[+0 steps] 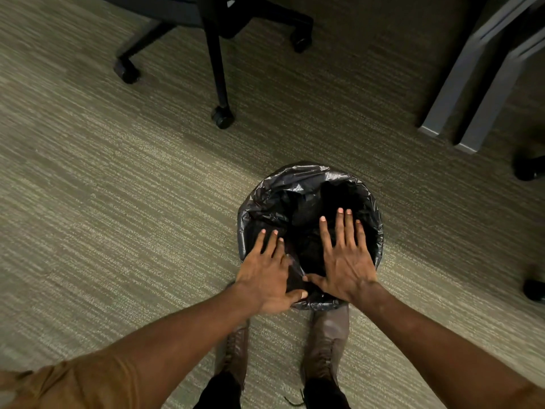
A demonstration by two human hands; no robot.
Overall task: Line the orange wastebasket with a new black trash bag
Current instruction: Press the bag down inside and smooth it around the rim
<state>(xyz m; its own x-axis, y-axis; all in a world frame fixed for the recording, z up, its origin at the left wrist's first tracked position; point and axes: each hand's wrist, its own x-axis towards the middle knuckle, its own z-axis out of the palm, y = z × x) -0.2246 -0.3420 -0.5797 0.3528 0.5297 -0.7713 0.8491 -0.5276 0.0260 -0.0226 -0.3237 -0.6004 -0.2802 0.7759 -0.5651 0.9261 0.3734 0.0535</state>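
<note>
A round wastebasket stands on the carpet in front of my feet, fully wrapped by a black trash bag folded over its rim, so no orange shows. My left hand lies flat on the bag at the near-left rim, fingers spread, thumb against the plastic. My right hand hovers flat over the basket's mouth, fingers apart and pointing away from me, its thumb touching the bag at the near rim. Neither hand clasps anything. The inside of the bag is dark and crumpled.
An office chair base with castors stands on the carpet beyond the basket to the left. Grey desk legs rise at the upper right, and more castors sit at the right edge. My brown boots stand just behind the basket.
</note>
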